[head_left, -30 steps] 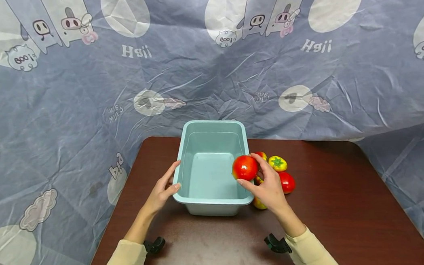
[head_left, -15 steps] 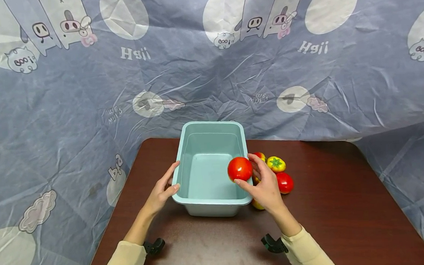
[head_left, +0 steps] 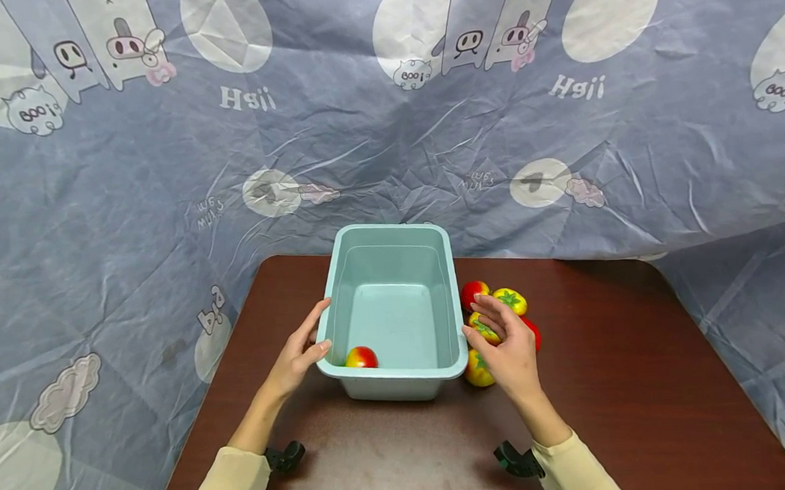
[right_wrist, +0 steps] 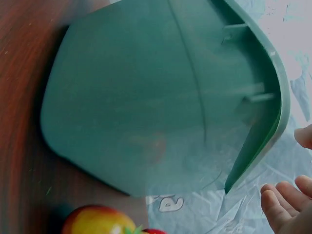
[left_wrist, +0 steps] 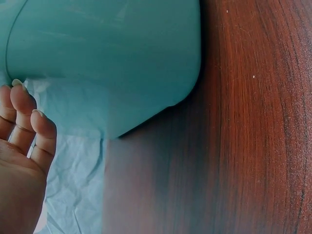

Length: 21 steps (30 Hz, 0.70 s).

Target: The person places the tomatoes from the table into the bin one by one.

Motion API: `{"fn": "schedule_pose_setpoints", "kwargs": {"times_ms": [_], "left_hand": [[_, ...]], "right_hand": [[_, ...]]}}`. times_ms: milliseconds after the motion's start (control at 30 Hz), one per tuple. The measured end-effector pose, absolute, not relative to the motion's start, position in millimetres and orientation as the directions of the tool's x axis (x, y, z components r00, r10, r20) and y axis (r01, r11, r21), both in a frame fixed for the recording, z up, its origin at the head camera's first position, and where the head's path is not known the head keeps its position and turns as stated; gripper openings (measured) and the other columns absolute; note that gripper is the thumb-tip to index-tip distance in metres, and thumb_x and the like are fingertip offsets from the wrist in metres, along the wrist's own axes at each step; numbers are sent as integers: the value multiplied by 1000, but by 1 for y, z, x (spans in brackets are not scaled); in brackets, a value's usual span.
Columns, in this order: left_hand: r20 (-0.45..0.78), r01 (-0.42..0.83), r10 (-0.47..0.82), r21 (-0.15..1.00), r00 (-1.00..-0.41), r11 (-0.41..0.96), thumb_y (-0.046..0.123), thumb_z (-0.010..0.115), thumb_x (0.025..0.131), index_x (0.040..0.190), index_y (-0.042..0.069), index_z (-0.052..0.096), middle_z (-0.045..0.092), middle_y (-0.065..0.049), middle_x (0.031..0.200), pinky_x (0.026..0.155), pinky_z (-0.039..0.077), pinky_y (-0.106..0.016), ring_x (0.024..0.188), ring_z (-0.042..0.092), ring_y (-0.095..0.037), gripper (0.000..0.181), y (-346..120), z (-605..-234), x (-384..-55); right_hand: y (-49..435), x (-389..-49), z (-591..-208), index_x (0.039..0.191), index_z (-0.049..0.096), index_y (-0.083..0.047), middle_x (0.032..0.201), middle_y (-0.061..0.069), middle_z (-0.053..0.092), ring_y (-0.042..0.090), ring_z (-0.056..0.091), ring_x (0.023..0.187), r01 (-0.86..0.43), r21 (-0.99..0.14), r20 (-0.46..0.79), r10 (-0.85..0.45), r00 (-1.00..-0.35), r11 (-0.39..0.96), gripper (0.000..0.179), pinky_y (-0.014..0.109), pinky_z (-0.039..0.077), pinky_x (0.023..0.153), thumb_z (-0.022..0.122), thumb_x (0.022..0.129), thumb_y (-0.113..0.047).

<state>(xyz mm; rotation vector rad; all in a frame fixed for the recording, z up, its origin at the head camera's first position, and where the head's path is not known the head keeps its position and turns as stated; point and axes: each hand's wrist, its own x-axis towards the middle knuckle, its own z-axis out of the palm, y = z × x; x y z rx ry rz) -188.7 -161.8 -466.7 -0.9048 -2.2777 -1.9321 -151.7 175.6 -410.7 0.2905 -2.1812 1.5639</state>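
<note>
A pale blue-green plastic tub (head_left: 407, 374) stands on the table. My left hand (head_left: 295, 362) holds its left rim, thumb on top and fingers on the outside; in the left wrist view those fingers (left_wrist: 45, 131) lie curled beside the tub wall. Inside the tub's near left corner lies a red-and-yellow tomato (head_left: 362, 358), partly hidden by the front rim. Just off the right rim is my right hand (head_left: 512, 354), fingers loosely bent and nothing between them. It hovers above several tomatoes, among them a yellow one with a green calyx (head_left: 509, 300) and a red one (head_left: 474, 295).
The dark brown wooden table (head_left: 629, 365) extends to both sides and toward the person. Behind it hangs a grey-blue printed cloth (head_left: 359, 142). Black straps with camera mounts (head_left: 517, 461) are on both wrists.
The right hand has let go of the tomato it held over the tub's right side and drawn back right. The tomato now lies in the near left corner. The left hand stays on the rim.
</note>
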Motion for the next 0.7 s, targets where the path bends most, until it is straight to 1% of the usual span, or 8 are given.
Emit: {"fn": "schedule_pose_setpoints", "kwargs": {"times_ms": [67, 133, 200, 267, 333, 467, 600, 700], "left_hand": [[368, 427, 416, 903, -832, 56, -1, 45, 86, 145, 0, 19, 55, -20, 76, 60, 45, -24, 66, 51, -24, 65, -162, -467, -189], [363, 421, 415, 905, -834, 54, -1, 45, 87, 146, 1, 18, 54, -23, 76, 60, 46, -24, 66, 52, -21, 65, -162, -467, -189], [359, 417, 412, 907, -838, 57, 0, 45, 87, 146, 1, 18, 53, -22, 78, 61, 46, -24, 68, 52, -15, 65, -162, -468, -189], [358, 412, 406, 910, -841, 52, 0, 45, 87, 146, 1, 19, 52, -21, 83, 63, 47, -25, 71, 53, -17, 65, -162, -469, -189], [355, 401, 405, 916, -843, 32, -1, 45, 87, 145, 0, 19, 51, -23, 89, 66, 49, -27, 76, 53, -23, 64, -163, -471, -190], [358, 397, 412, 918, -838, 10, -1, 44, 88, 146, 0, 18, 48, -21, 85, 64, 48, -28, 73, 49, -30, 64, -163, -473, -191], [379, 428, 410, 903, -830, 32, 0, 45, 87, 146, 1, 18, 50, -10, 77, 62, 47, -26, 69, 50, -19, 64, -163, -474, -191], [384, 435, 414, 900, -825, 33, 0, 45, 87, 146, 1, 18, 52, -7, 75, 62, 47, -26, 69, 51, -9, 65, -163, -473, -190]], "right_hand": [[180, -151, -414, 120, 54, 5, 118, 15, 60, 24, 61, 105, -400, -852, 455, 100, -885, 338, 48, 40, 46, 88, 71, 75, 0], [183, -150, -417, 119, 54, 5, 118, 16, 60, 19, 62, 104, -390, -854, 448, 107, -887, 344, 48, 38, 46, 87, 71, 75, 1], [186, -149, -420, 119, 55, 5, 118, 16, 59, 13, 62, 102, -380, -852, 443, 110, -890, 361, 48, 37, 47, 87, 71, 75, 2], [188, -148, -421, 120, 55, 4, 117, 15, 60, 9, 61, 101, -364, -851, 434, 117, -893, 379, 49, 35, 47, 87, 72, 74, 2], [191, -148, -424, 120, 55, 2, 118, 13, 60, 10, 61, 102, -345, -851, 422, 124, -898, 397, 50, 35, 47, 87, 73, 73, 1], [198, -151, -442, 120, 56, 0, 118, 10, 60, 23, 61, 103, -281, -847, 382, 149, -912, 451, 52, 36, 47, 88, 75, 72, -3], [207, -156, -473, 121, 56, -5, 118, 9, 60, 25, 61, 103, -194, -842, 322, 181, -929, 503, 53, 35, 47, 87, 77, 72, -9], [211, -157, -489, 121, 56, -7, 117, 9, 61, 25, 62, 101, -155, -841, 300, 208, -931, 518, 54, 34, 48, 86, 78, 72, -12]]}}
